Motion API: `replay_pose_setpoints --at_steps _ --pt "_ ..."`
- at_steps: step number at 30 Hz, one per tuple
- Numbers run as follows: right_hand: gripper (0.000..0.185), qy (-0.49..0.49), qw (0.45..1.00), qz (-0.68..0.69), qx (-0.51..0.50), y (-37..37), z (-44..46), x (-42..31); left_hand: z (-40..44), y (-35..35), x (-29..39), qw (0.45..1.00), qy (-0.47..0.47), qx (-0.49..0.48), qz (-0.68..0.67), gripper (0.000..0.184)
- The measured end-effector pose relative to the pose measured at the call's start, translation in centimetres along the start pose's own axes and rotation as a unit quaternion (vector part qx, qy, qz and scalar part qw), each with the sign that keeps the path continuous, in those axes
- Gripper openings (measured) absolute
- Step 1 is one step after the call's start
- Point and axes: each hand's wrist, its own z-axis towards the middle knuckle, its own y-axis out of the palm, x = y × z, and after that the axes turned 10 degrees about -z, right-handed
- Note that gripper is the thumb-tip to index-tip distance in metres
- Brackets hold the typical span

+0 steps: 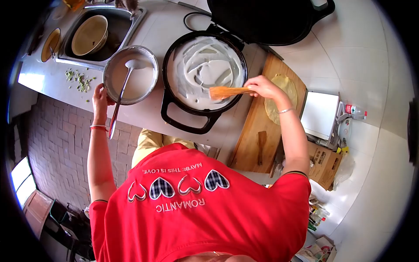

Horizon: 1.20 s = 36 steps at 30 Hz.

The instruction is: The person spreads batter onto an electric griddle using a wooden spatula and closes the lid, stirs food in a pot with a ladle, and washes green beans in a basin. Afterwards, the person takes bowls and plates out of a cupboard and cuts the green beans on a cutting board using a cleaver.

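Griddle (165, 65) of matt metal; batter (212, 72) wet and glossy; ladle (135, 64) of shiny metal; bowl (105, 78) of metal; spatula (227, 92) and cutting board (244, 155) of smooth wood; shirt (196, 229) of matt cloth; countertop (41, 79) glossy; floor (61, 126) of rough brick

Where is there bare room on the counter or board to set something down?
Bare: counter between sink and pan, beyond the bowl; board around the loose spatula. Tight: the bowl-pan gap, and the board's flatbread end.
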Motion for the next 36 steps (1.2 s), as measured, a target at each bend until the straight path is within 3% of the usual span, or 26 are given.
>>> replay_pose_setpoints --at_steps 2,6,9,11,15,20,24,31,36 --pt "0.015 -0.033 0.998 -0.027 -0.048 0.2 2.0 -1.2 -0.2 0.2 0.2 1.0 0.004 0.01 0.016 0.029" --pt "0.015 -0.003 0.981 -0.153 -0.116 -0.7 4.5 -2.2 -0.2 0.2 0.2 1.0 0.005 0.005 0.02 0.03" --pt "0.016 -0.045 0.962 -0.265 -0.054 -2.8 5.4 -1.0 -0.5 0.6 0.3 0.999 0.008 0.027 0.016 0.03" --pt "0.017 0.014 0.943 -0.331 -0.02 -4.7 5.5 -1.1 -0.7 0.7 0.6 0.999 0.01 0.024 0.018 0.03" --pt "0.015 0.038 0.894 -0.444 0.037 -7.9 5.9 -3.3 -0.9 1.1 0.9 0.999 0.01 0.033 0.014 0.03" --pt "0.012 -0.024 0.819 -0.556 0.137 -9.5 7.2 -6.8 -0.9 1.1 0.6 0.999 0.017 0.034 -0.006 0.03" --pt "0.016 -0.159 0.755 -0.593 0.232 -9.6 7.2 -8.8 -0.7 1.0 0.3 0.999 0.017 0.032 -0.026 0.029" --pt "0.014 -0.201 0.722 -0.65 0.127 -5.6 6.2 -9.6 -0.4 0.6 -0.2 0.999 0.03 0.019 -0.024 0.029" --pt "0.015 -0.193 0.7 -0.675 0.127 -5.4 10.4 -8.4 -0.3 0.1 -0.6 0.999 0.034 0.013 -0.014 0.029"
